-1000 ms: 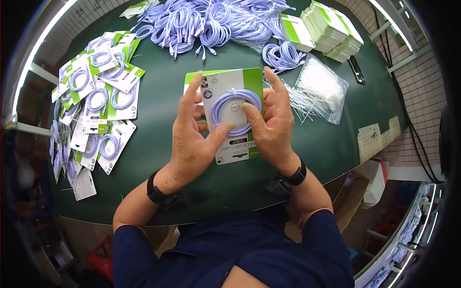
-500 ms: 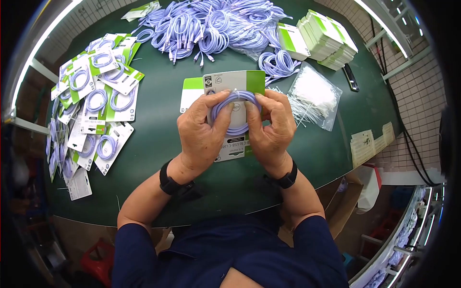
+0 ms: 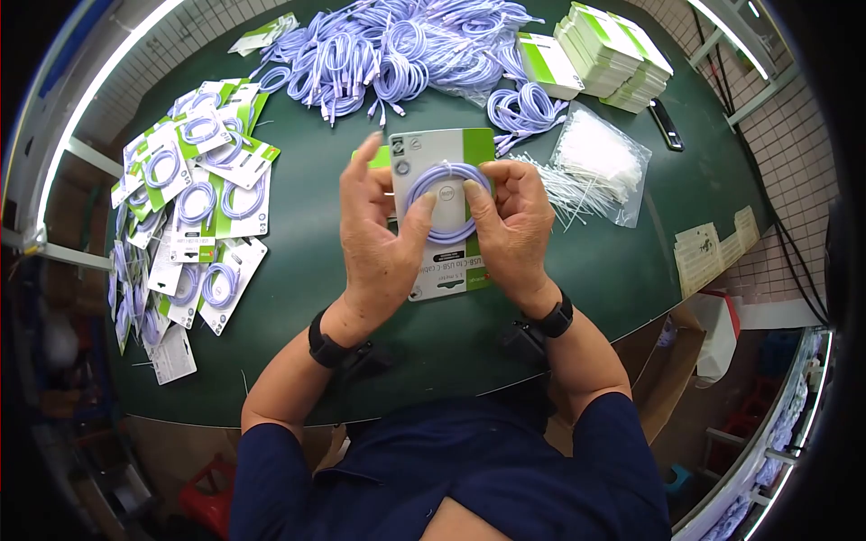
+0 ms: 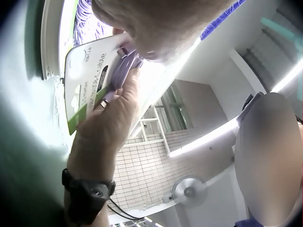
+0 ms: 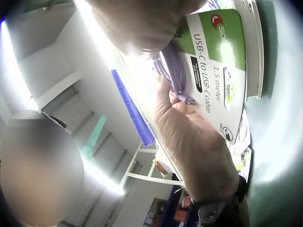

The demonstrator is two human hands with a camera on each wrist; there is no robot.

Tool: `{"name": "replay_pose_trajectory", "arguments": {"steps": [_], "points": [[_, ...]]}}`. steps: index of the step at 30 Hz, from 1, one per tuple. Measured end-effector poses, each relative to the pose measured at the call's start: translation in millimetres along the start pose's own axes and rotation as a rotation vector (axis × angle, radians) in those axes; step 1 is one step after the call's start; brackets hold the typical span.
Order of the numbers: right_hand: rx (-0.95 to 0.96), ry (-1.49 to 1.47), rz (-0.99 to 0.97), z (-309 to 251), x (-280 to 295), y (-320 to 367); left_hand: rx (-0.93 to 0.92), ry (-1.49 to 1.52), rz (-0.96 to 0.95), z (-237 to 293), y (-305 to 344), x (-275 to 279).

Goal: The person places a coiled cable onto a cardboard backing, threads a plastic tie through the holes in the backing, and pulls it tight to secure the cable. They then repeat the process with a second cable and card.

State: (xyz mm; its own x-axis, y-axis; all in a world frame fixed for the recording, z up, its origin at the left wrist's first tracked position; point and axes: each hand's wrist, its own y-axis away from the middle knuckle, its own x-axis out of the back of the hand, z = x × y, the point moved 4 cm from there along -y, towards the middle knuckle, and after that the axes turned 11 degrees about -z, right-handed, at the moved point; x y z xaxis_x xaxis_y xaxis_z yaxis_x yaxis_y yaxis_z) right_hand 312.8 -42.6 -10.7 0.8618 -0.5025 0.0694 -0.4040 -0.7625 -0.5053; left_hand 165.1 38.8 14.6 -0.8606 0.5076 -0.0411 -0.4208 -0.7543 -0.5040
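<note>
A white and green card [image 3: 442, 144] carries a coiled lilac cable [image 3: 418, 180], tied at its top with a white tie. On the card's left side, the left hand [image 3: 381, 236] presses its thumb on the coil, with its index finger raised and other fingers partly hidden behind the card. The right hand [image 3: 516, 230] pinches the right side, thumb on the coil, fingers curled at the edge. Both wrist views show the printed card [image 4: 87, 71] [image 5: 215, 71] between the hands, with metal cable plugs near its face. Another green-edged card [image 3: 382, 157] shows behind it.
Carded cables [image 3: 197, 203] are piled at left. Loose lilac cable coils [image 3: 397, 54] lie at the back, beside stacked cards [image 3: 613, 59]. White ties in a clear bag [image 3: 600, 162] and a black-handled tool [image 3: 666, 124] lie at right.
Both hands moved in onto the coil from their lower hold, thumbs drawing up it. Since half a second ago, the left fingers have lifted off the coil's top and the index finger points up.
</note>
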Motion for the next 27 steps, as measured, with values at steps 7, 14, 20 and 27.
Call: {"name": "replay_pose_trajectory", "arguments": {"steps": [7,14,20,27], "points": [[-0.044,-0.215,0.002,-8,4,-3,0.268,0.129,-0.139,1,8,26],[-0.185,-0.271,-0.127,-10,1,-1,0.559,0.289,-0.375,-18,22,30],[-0.381,-0.420,-0.357,6,4,-4,0.523,0.162,-0.415,-14,21,41],[-0.366,-0.393,-0.392,6,-2,-1,0.573,0.143,-0.410,-10,20,45]]}}
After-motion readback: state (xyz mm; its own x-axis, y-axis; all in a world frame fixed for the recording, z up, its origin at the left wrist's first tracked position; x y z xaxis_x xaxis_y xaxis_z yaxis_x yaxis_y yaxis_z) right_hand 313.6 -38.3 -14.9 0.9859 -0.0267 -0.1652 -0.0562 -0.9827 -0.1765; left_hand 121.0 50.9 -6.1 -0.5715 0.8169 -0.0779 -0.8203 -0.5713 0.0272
